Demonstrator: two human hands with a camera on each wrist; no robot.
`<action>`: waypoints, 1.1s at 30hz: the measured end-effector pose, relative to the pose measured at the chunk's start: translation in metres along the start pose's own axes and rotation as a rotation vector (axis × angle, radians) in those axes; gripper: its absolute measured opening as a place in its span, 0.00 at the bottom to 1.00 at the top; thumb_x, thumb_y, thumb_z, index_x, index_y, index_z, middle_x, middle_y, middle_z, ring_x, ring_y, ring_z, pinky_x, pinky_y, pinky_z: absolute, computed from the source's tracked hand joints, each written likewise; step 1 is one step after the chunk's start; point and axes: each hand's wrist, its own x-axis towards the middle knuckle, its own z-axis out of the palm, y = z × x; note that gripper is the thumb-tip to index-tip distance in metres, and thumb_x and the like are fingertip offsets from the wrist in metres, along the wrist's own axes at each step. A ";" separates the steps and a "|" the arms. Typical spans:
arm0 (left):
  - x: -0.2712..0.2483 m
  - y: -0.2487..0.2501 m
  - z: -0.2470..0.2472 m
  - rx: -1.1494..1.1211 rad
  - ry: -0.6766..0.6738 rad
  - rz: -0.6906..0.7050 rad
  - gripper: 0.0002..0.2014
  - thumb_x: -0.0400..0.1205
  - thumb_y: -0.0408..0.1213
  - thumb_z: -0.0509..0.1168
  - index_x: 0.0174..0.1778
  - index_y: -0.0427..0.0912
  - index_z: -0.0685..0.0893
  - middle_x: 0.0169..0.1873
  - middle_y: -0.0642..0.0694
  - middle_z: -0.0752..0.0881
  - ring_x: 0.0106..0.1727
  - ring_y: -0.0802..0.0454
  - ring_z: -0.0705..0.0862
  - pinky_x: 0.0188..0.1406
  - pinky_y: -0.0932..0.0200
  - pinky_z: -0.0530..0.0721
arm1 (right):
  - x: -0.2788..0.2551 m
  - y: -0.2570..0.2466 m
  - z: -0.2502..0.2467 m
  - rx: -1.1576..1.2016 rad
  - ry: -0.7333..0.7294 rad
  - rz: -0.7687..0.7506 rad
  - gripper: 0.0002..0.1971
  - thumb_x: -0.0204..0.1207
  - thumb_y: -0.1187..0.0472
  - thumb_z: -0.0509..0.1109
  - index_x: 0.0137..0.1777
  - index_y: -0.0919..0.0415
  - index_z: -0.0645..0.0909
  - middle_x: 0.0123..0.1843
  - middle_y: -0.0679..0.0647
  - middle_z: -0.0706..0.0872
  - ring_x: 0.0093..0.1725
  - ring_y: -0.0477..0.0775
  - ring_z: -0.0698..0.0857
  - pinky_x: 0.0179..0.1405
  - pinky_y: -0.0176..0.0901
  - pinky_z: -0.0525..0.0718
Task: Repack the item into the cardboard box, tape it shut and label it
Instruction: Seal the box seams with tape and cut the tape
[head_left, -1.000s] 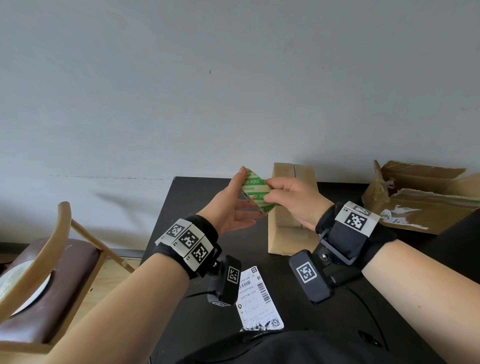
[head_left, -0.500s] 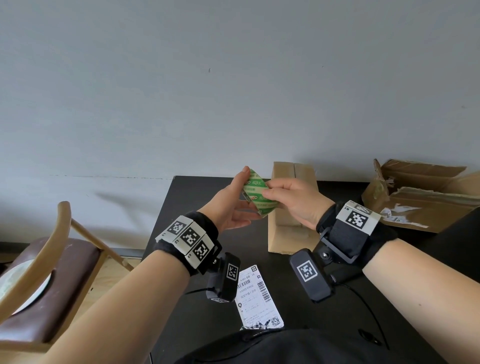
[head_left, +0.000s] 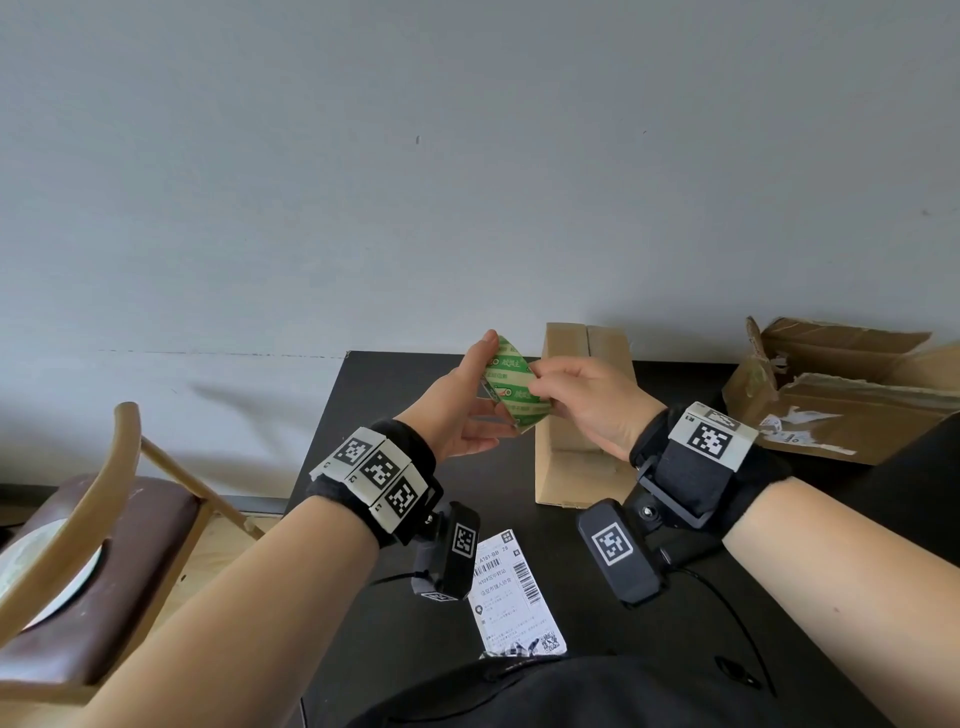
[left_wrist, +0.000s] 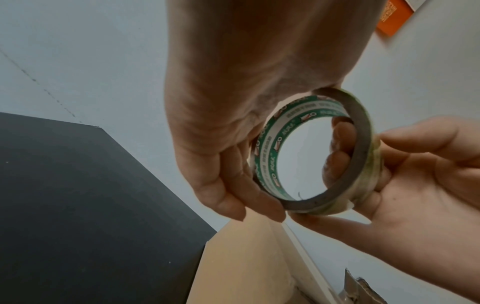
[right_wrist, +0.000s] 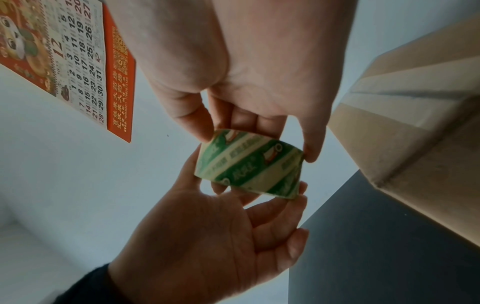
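Both hands are on the tape (head_left: 511, 387) right now, held up in the air in front of the box (head_left: 582, 415). The left hand (head_left: 457, 410) cradles the roll from its side, fingers curled along the rim, and the right hand (head_left: 587, 400) pinches the outer face with thumb and fingertips (right_wrist: 311, 152), looks like it's hunting for the loose end. I can't see a free end lifted anywhere, so I'd guess that's the snag: clear tape, edge hard to spot, nail slips and the strip splits or tears at an angle. Also if the left grip loosens while the right one picks, the roll could spin or drop onto the table (head_left: 395, 623) below. The box flaps look closed but untaped, so they could pop open meanwhile. The label (head_left: 514, 597) lies under the wrists, near the body.
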 end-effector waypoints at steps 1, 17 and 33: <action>0.000 0.000 0.000 0.002 -0.001 -0.003 0.30 0.78 0.70 0.51 0.50 0.48 0.84 0.42 0.43 0.91 0.45 0.48 0.90 0.60 0.51 0.82 | 0.000 0.000 0.000 -0.012 -0.003 0.000 0.13 0.79 0.68 0.59 0.49 0.74 0.84 0.52 0.71 0.84 0.52 0.56 0.80 0.66 0.63 0.74; 0.002 0.000 0.009 0.157 0.112 0.110 0.26 0.82 0.63 0.50 0.56 0.46 0.81 0.50 0.45 0.89 0.47 0.51 0.90 0.59 0.46 0.82 | 0.001 -0.002 -0.001 -0.225 0.038 -0.009 0.12 0.82 0.65 0.58 0.50 0.69 0.83 0.42 0.61 0.83 0.42 0.54 0.81 0.44 0.48 0.81; 0.010 0.000 0.008 0.202 0.206 0.275 0.20 0.85 0.51 0.57 0.49 0.37 0.83 0.47 0.40 0.89 0.48 0.47 0.89 0.51 0.49 0.88 | -0.001 0.004 -0.002 -0.568 0.082 -0.160 0.11 0.79 0.65 0.64 0.58 0.60 0.83 0.53 0.55 0.88 0.53 0.54 0.85 0.55 0.49 0.83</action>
